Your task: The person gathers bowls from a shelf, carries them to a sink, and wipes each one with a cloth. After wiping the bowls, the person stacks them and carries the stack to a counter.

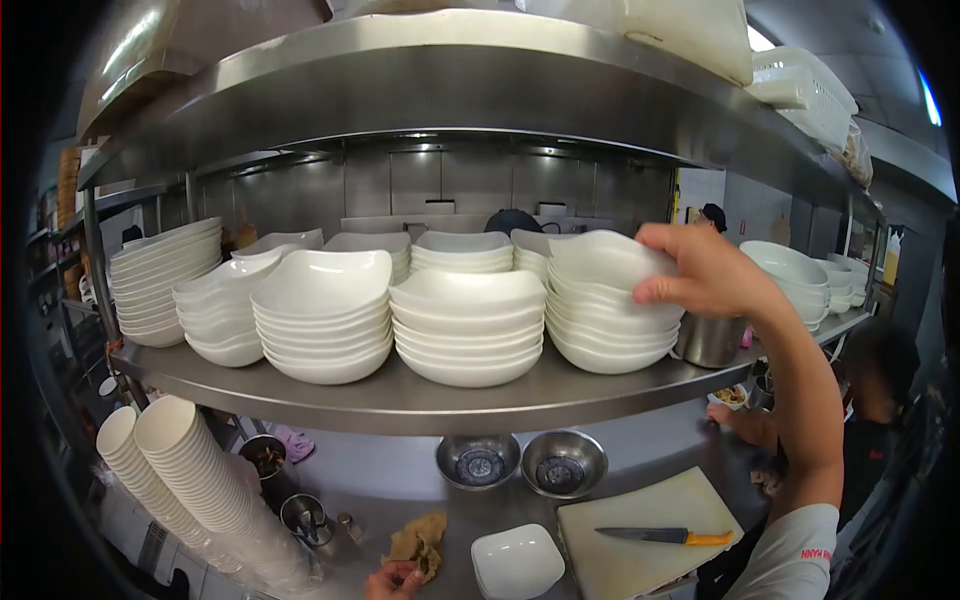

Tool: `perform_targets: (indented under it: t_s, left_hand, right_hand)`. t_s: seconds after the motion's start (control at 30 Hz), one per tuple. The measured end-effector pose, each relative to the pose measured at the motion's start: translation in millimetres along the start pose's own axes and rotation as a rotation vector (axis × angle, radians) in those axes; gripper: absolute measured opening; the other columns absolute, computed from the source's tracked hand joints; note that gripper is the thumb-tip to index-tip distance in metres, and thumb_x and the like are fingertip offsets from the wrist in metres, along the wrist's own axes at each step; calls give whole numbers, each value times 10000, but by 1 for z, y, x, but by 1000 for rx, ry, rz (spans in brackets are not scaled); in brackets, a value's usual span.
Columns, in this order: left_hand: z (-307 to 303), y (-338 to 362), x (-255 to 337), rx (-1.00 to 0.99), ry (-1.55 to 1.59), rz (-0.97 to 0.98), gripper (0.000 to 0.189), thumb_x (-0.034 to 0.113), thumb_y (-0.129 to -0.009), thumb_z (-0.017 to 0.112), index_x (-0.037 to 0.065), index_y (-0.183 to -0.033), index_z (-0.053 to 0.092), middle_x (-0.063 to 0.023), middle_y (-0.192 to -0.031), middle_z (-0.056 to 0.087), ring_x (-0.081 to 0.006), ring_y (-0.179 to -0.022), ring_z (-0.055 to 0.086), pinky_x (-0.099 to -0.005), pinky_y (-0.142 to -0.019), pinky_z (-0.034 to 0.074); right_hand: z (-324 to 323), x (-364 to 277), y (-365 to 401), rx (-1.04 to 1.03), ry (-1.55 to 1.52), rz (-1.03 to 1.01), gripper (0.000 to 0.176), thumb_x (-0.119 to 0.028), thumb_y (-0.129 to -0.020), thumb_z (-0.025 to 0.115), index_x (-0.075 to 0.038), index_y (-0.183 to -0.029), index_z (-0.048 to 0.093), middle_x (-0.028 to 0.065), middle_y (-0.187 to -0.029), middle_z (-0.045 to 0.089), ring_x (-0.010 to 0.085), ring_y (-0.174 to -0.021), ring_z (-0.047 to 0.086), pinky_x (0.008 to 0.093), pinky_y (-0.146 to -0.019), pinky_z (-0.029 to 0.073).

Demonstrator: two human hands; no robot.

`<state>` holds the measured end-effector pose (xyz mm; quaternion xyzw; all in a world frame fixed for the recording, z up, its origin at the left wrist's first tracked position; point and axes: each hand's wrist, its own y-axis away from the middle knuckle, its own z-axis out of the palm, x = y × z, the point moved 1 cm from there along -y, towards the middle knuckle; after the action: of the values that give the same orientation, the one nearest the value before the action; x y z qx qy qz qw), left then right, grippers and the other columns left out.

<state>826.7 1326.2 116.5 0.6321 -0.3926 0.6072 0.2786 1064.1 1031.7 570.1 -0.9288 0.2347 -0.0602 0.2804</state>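
My right hand (pixel 715 270) reaches up to the shelf, with its thumb and fingers closed on the right edge of the top white bowl (pixel 605 262). That bowl sits on the rightmost front stack of square, wavy-rimmed bowls (pixel 612 335). Low in the view, my left hand (pixel 395 581) pinches the near edge of a crumpled brown cloth (pixel 420 540); only its fingers show. To the right of the cloth, a white square dish (pixel 517 562) stands on the counter.
More bowl stacks (pixel 468 330) line the steel shelf (pixel 450 405). Below are two metal bowls (pixel 563 465), a cutting board (pixel 640 510) with a yellow-handled knife (pixel 665 536), and stacked paper cups (pixel 190 460). A co-worker (pixel 870 400) stands at the right, one hand by a food bowl (pixel 730 396).
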Motion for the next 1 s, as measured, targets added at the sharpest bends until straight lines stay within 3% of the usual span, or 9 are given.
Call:
perform_targets:
  t_s: [0.1, 0.3, 0.4, 0.5, 0.57, 0.63, 0.73, 0.83, 1.0]
  left_hand:
    - [0, -6, -3, -15, -5, -1, 274, 198, -924, 676, -16, -1094, 665, -62, -723, 665, -110, -645, 583, -275, -575, 470]
    - [0, -18, 5, -45, 32, -26, 274, 193, -924, 675, -26, -1087, 662, -63, -726, 671, -114, -638, 590, -276, -575, 474]
    - [0, -23, 5, -50, 54, -27, 262, 181, -923, 675, -22, -1087, 663, -62, -733, 675, -114, -631, 593, -276, -572, 475]
    - [2, -23, 16, -37, 65, -3, 254, 170, -924, 671, -24, -1088, 659, -63, -738, 674, -114, -617, 591, -274, -560, 471]
    - [3, -22, 22, -25, 54, -4, 252, 168, -926, 669, -28, -1085, 658, -63, -742, 672, -114, -614, 590, -273, -556, 469]
    - [3, -22, 24, -15, 30, -23, 252, 170, -929, 668, -33, -1078, 660, -64, -747, 671, -114, -621, 591, -271, -559, 469]
    - [2, -21, 6, -37, 60, -7, 267, 196, -929, 674, -30, -1071, 667, -64, -749, 671, -118, -638, 596, -268, -564, 467]
    - [-2, -15, 3, -23, 3, 57, 284, 222, -928, 680, -27, -1064, 674, -68, -762, 673, -126, -670, 606, -270, -590, 474]
    - [-8, -11, -7, 1, 72, 29, 295, 242, -924, 683, -13, -1072, 677, -76, -797, 682, -131, -709, 609, -286, -648, 490]
  right_hand:
    - [-3, 1, 0, -67, 18, 53, 273, -206, -850, 727, 3, -990, 621, 192, -856, 671, 347, -795, 659, 388, -699, 483]
    - [2, -6, -2, 53, -95, 9, 252, -182, -854, 712, 0, -980, 590, 214, -823, 645, 402, -783, 630, 415, -673, 470]
    - [1, -13, -13, 155, 117, -110, 234, -166, -862, 698, -1, -973, 576, 238, -836, 639, 438, -796, 613, 439, -677, 470]
    - [2, -13, -47, 182, 125, 8, 227, -163, -862, 696, 1, -961, 573, 259, -864, 634, 457, -818, 601, 466, -688, 467]
    - [13, -1, -82, 137, 175, 107, 239, -172, -866, 692, -10, -1013, 596, 250, -881, 652, 441, -839, 627, 476, -722, 483]
    - [36, 27, -114, 137, 212, 30, 334, -201, -869, 695, 3, -1111, 589, 254, -887, 651, 433, -876, 628, 444, -760, 493]
    - [65, 46, -142, 109, 271, -4, 413, -236, -863, 702, -15, -1193, 590, 263, -1041, 645, 412, -1010, 620, 441, -850, 491]
    - [79, 50, -150, -55, 271, 108, 396, -229, -855, 708, -22, -1178, 610, 223, -1184, 628, 369, -1114, 600, 434, -914, 488]
    - [84, 57, -150, -101, 281, 77, 422, -260, -814, 745, -32, -1155, 645, 189, -1212, 629, 347, -1112, 605, 407, -924, 485]
